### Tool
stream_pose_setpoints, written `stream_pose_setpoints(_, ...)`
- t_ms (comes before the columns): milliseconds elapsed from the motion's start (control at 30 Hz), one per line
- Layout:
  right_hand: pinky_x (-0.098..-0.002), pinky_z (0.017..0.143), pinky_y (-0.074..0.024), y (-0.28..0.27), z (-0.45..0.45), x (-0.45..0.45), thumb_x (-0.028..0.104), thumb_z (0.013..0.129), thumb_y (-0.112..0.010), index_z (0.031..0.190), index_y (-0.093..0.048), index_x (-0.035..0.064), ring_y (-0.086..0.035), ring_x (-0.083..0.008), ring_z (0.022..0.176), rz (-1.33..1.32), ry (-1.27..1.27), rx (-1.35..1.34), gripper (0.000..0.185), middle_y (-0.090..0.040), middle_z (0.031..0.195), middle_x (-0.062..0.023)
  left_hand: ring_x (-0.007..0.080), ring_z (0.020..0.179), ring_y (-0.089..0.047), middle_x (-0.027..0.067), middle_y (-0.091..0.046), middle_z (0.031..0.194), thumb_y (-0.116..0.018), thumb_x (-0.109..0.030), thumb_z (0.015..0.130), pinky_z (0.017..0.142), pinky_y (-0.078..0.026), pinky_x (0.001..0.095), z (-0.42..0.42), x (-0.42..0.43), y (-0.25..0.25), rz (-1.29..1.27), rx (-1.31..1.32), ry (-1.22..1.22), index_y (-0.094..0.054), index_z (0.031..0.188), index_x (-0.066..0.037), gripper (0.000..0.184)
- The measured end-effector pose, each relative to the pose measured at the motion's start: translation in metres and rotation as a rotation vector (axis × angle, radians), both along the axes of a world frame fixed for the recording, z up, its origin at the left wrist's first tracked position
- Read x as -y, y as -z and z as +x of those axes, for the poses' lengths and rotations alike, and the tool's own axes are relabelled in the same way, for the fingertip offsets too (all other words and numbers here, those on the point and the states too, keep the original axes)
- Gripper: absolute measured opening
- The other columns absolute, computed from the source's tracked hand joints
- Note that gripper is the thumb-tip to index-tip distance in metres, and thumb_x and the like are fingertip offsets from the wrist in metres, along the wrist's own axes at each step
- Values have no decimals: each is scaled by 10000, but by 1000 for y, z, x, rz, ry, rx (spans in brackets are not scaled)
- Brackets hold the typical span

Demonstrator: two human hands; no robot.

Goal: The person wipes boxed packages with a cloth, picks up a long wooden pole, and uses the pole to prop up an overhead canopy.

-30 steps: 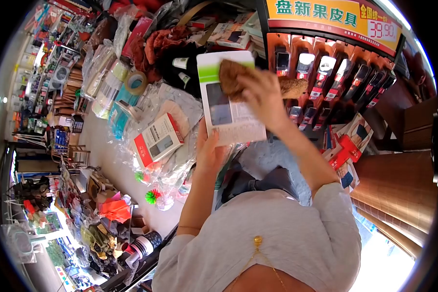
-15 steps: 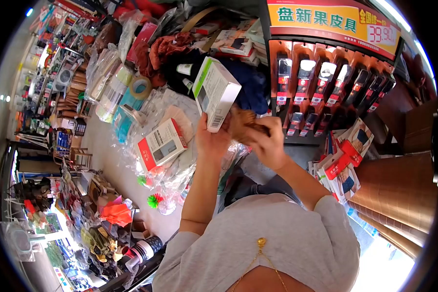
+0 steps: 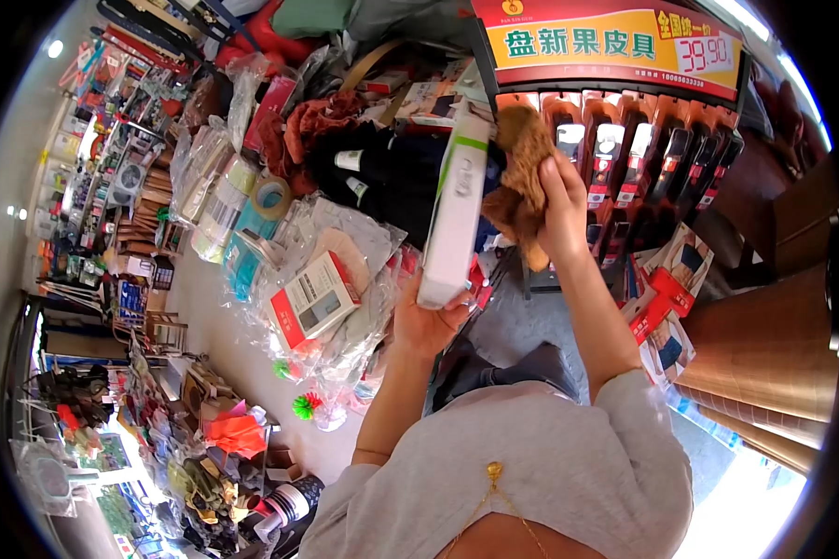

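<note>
- Head view: left hand (image 3: 425, 322), grip holding the white box (image 3: 458, 219) by its lower end
- Right hand (image 3: 564, 210), grip pinching brown cloth (image 3: 527, 160) beside it; contact unclear

Head-worn view, facing forward, down, near hands (image 3: 425, 322)

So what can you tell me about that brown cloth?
The brown cloth looks soft and fuzzy, crumpled into uneven folds, darker in its creases, with a narrow end dangling lowest. The right hand grips its right side, holding it up beside the white box. Whether it touches the box is unclear.
</note>
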State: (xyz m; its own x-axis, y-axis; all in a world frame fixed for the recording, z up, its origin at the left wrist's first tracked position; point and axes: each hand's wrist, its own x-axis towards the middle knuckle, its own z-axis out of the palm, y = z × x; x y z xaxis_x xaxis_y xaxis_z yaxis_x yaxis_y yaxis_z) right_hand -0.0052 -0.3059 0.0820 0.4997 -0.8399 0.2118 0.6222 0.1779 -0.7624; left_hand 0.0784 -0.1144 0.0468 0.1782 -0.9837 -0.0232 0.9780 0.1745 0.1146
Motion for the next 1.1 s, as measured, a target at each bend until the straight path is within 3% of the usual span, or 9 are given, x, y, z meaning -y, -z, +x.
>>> stream_pose_setpoints(67, -260, 779, -421, -13, -9, -27, 162, 840, -594, 980, -600, 19, -517, -189, 887, -98, -20, 218, 201, -518, 983, -61, 166, 689, -449, 98, -532, 968, -366, -328, 907, 550, -421, 259, 7, 3, 14, 10, 27, -64, -521, 1097, -50, 371)
stream_pose_setpoints(133, -309, 740, -446, -16, -15, -32, 173, 773, -646, 931, -626, 27, -522, -236, 879, -1047, 282, -76, 215, -512, 942, -80, 166, 681, -457, 120, -517, 986, -372, -342, 904, 540, -414, 261, 8, 8, 6, 75, 45, -68, -522, 1074, -30, 386)
stream_pose_setpoints(200, -337, 704, -456, -24, -13, -38, 182, 707, -681, 900, -650, 48, -527, -265, 866, -1169, 255, -218, 237, -507, 920, -109, 161, 633, -438, 109, -478, 902, -387, -352, 902, 519, -404, 264, -5, 1, 5, 171, 23, -80, -503, 1050, -9, 392)
stream_pose_setpoints(467, -263, 746, -417, 32, 30, 29, 117, 842, -575, 944, -599, -32, -522, -196, 811, -548, 448, -297, 182, -531, 902, -115, 119, 556, -396, 56, -375, 734, -450, -194, 915, 442, -365, 223, -31, -5, 13, -225, -275, 220, -470, 1040, 38, 264)
stream_pose_setpoints(700, -280, 860, -409, 26, 21, -3, 219, 809, -650, 1214, -415, 15, -506, -157, 996, 278, -202, -2, 510, -547, 1069, -67, 97, 494, -428, 60, -397, 655, -561, -58, 836, 412, -413, 165, -42, 2, 25, -363, -519, 215, -493, 973, 62, 194)
stream_pose_setpoints(800, -290, 853, -424, 28, 14, 3, 198, 764, -694, 1217, -409, 10, -524, -158, 979, 345, -272, -14, 567, -556, 1047, -69, 153, 577, -525, 100, -499, 726, -489, -102, 884, 491, -500, 252, -39, 0, 28, -356, -452, 244, -509, 1020, 35, 194)
stream_pose_setpoints(967, -289, 802, -461, 5, -4, 20, 82, 706, -730, 1172, -433, -11, -553, -154, 924, -6, -258, -109, 561, -564, 1034, -85, 243, 1033, -530, 114, -522, 1166, -430, -244, 915, 899, -436, 376, 6, -12, -9, 216, -550, -300, -407, 1258, -19, 411)
stream_pose_setpoints(1033, -283, 805, -459, 10, 0, 23, 74, 708, -727, 1182, -424, -22, -551, -149, 925, 12, -250, -127, 571, -563, 1026, -76, 187, 1085, -492, 93, -458, 1245, -510, -128, 864, 923, -392, 303, 18, -16, -2, 441, 1150, -278, -307, 1324, -32, 512)
stream_pose_setpoints(1100, -310, 828, -451, 16, 4, 17, 120, 746, -695, 1189, -457, 8, -546, -204, 957, 27, -217, -111, 515, -537, 1057, -104, 168, 1081, -491, 84, -464, 1239, -494, -120, 874, 908, -403, 301, 17, -9, 8, 452, 1155, -316, -316, 1317, -29, 486)
